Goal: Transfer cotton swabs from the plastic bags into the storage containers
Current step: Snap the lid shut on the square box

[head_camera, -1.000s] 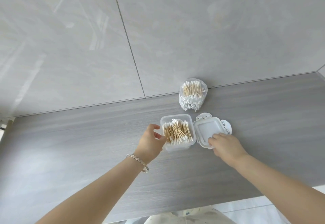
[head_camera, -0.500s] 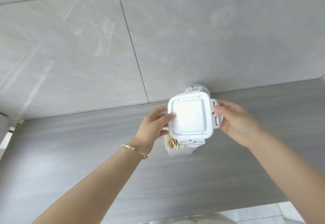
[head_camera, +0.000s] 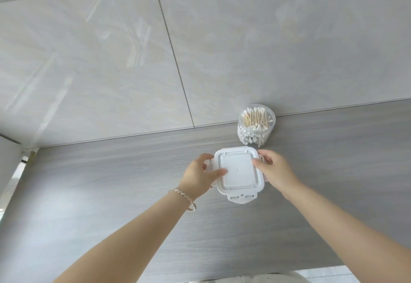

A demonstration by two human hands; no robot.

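A square white lid with clip flaps [head_camera: 239, 172] lies flat on top of the square container on the grey counter, hiding the swabs inside. My left hand [head_camera: 199, 174] holds the lid's left edge, thumb on its top. My right hand [head_camera: 274, 169] grips the right edge by the side clip, thumb on top. Behind them stands a round clear jar [head_camera: 256, 124], open and packed with wooden cotton swabs.
The grey wood-grain counter [head_camera: 111, 193] runs to a tiled wall [head_camera: 200, 49] just behind the jar. Its left end stops at about [head_camera: 29, 156], and its front edge lies near my body. No plastic bags are in view.
The lid lay open beside the container; both hands lifted it, held it above, and have now lowered it onto the container. The camera has tilted upward toward the wall.
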